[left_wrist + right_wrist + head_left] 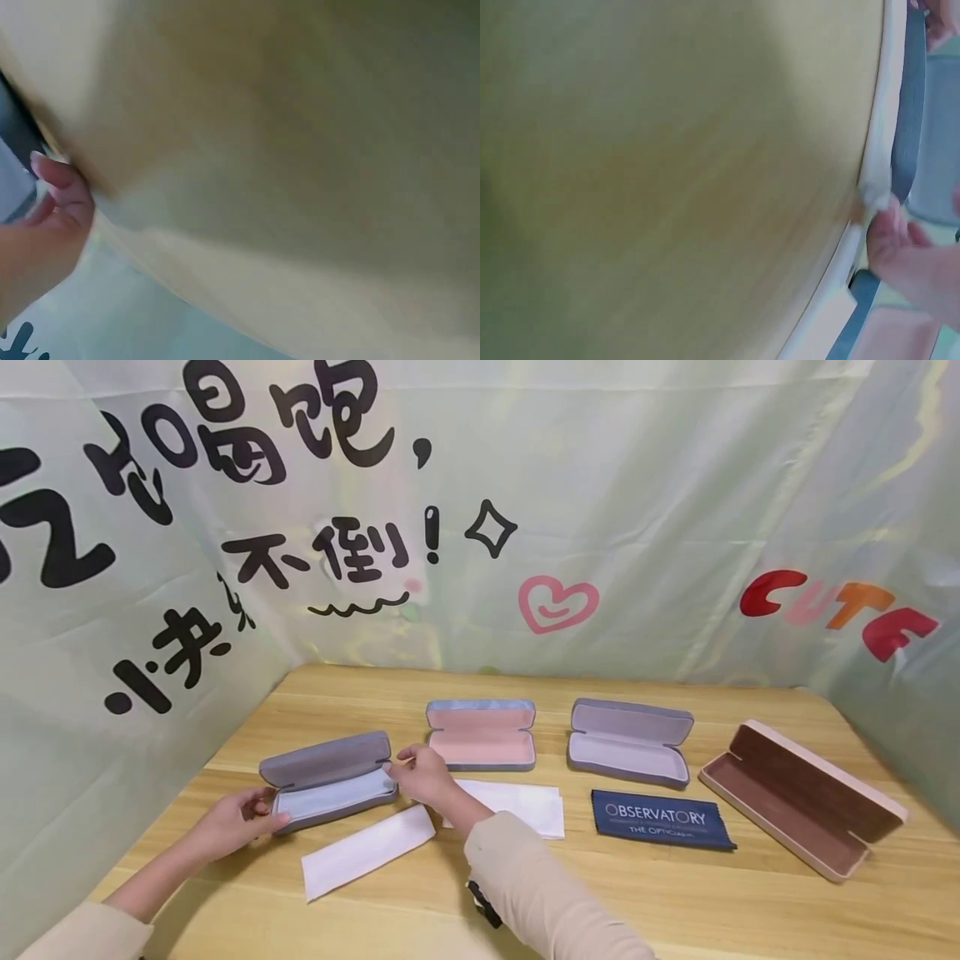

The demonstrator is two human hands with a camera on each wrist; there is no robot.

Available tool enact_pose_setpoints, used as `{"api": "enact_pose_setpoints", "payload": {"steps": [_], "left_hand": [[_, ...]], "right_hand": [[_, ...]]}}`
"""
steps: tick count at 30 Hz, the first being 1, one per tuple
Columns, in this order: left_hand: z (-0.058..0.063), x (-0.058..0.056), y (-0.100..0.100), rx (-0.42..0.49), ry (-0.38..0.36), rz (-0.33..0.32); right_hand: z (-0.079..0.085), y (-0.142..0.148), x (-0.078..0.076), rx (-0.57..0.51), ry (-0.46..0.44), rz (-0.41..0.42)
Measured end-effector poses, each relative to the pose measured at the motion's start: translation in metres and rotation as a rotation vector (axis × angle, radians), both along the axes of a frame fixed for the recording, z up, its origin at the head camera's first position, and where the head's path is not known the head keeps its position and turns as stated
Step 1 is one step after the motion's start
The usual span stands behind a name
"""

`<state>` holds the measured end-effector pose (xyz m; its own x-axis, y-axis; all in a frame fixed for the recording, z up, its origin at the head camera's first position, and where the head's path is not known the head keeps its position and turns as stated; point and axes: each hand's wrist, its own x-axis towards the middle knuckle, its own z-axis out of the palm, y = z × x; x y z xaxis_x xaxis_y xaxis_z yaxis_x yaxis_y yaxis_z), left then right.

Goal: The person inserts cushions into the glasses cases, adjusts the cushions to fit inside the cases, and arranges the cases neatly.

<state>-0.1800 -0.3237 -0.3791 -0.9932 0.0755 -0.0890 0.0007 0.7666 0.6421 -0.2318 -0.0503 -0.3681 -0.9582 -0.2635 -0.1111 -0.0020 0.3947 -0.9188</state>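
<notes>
Step in hand, my read: setting the leftmost case [330, 764] in position, both hands at its ends. It was on the left side of the table [243, 897], lid up, hinge at the back, angled so its right end sat farther back. Pale blue inside; couldn't tell lining from cloth.

Left hand [234, 822]: pinched the case's left end, thumb at the front corner, fingers behind. Right hand [429, 775]: fingers bent, tips at the right end. Whether they pinched it or just touched, couldn't tell; the right wrist view was too blurred.

Just in front of it: a folded white cloth [367, 853], same slant. A second white cloth [528, 808] lay partly behind the right forearm, in front of the pink-lined case [482, 748]. Blue printed cloth [662, 820] in front of the lilac-lined case [628, 758]. Brown-lined case [813, 781] far right, angled. All lids up.

Next move, I figured, called for light, even pressure at both ends, right fingers clear of the hinge corner. Main risk: a sleeve or forearm dragging the second cloth.
</notes>
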Motion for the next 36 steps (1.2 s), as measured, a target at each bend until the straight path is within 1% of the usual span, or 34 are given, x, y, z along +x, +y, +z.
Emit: {"api": "enact_pose_setpoints", "payload": {"steps": [2, 4, 7, 11, 15, 19, 25, 29, 33, 36], "left_hand": [[-0.005, 0.001, -0.003, 0.006, 0.058, -0.074], [-0.011, 0.001, -0.006, 0.038, 0.107, -0.109], [-0.019, 0.0, -0.01, 0.052, 0.176, -0.119], [-0.026, -0.002, -0.011, 0.043, 0.226, -0.094], [-0.027, -0.002, -0.011, 0.025, 0.236, -0.068], [-0.027, -0.001, -0.011, 0.018, 0.225, -0.047], [-0.026, -0.001, -0.011, 0.004, 0.24, -0.033], [-0.024, -0.003, -0.012, 0.008, 0.232, -0.051], [-0.024, -0.005, -0.013, 0.005, 0.219, -0.082], [-0.024, -0.006, -0.013, 0.0, 0.226, -0.099]], "right_hand": [[0.0, 0.004, -0.002, -0.034, -0.034, 0.058], [0.0, 0.007, -0.003, -0.043, -0.057, 0.093], [0.002, 0.009, -0.005, -0.037, -0.074, 0.114], [0.004, 0.012, -0.008, -0.028, -0.085, 0.125], [0.005, 0.015, -0.009, -0.026, -0.095, 0.141], [0.004, 0.014, -0.01, -0.029, -0.092, 0.149], [0.004, 0.01, -0.01, -0.074, -0.062, 0.121], [0.008, 0.006, -0.011, -0.063, -0.069, 0.131], [0.011, 0.003, -0.013, -0.048, -0.096, 0.141], [0.011, 0.0, -0.015, -0.045, -0.108, 0.142]]}}
